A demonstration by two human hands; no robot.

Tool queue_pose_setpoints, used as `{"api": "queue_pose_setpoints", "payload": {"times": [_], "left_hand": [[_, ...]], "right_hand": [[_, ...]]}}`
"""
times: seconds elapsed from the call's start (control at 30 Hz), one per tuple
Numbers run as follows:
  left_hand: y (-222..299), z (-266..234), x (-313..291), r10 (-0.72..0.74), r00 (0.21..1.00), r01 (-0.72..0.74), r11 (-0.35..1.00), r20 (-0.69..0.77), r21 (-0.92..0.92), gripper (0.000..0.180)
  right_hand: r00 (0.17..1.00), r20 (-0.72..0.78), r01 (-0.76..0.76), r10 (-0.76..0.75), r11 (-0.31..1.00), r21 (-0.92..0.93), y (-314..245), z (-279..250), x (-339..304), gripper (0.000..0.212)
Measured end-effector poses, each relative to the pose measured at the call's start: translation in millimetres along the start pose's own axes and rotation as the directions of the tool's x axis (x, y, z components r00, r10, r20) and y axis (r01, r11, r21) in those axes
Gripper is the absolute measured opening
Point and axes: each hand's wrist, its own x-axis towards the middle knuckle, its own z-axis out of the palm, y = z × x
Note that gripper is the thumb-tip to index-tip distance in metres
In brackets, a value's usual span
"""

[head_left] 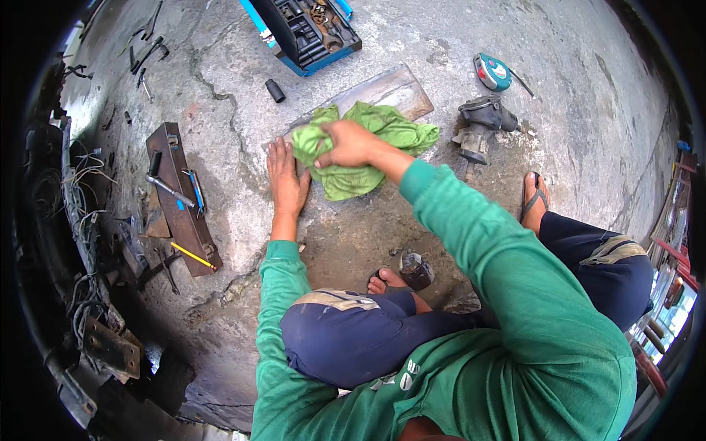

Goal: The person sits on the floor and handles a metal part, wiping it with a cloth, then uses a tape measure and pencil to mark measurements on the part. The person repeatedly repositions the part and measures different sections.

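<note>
A flat metal plate (401, 92) lies on the concrete in front of me, mostly covered by a bunched green cloth (360, 173). My right hand (347, 144) grips part of the cloth and presses it down near the plate's left end. Beside it, my left hand (287, 180) rests with fingers stretched out, its fingertips at the plate's left edge. The cloth hides the plate's middle. A short black socket (275, 91) lies just beyond the plate.
A blue toolbox (331, 59) with sockets and spanners stands ahead. At right are a greasy metal part (482, 125) and a teal tape measure (493, 72). On the left, a brown steel beam (184, 206) carries a ratchet (169, 189), pens and a yellow pencil (193, 256). Wiring (84, 220) hangs farther left.
</note>
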Motion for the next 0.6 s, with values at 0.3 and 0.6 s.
{"api": "queue_pose_setpoints", "payload": {"times": [0.3,0.6], "left_hand": [[18,4,4,-0.038,0.999,0.038,0.999,-0.011,-0.009,0.076],[3,1,-8,-0.078,0.997,0.078,0.994,0.003,0.074,0.080]], "right_hand": [[0.707,-0.685,-0.581,0.176,0.696,-0.421,94,-66,-18,0.092],[0.985,-0.118,0.039,-0.124,0.834,-0.550,63,-17,-68,0.063]]}}
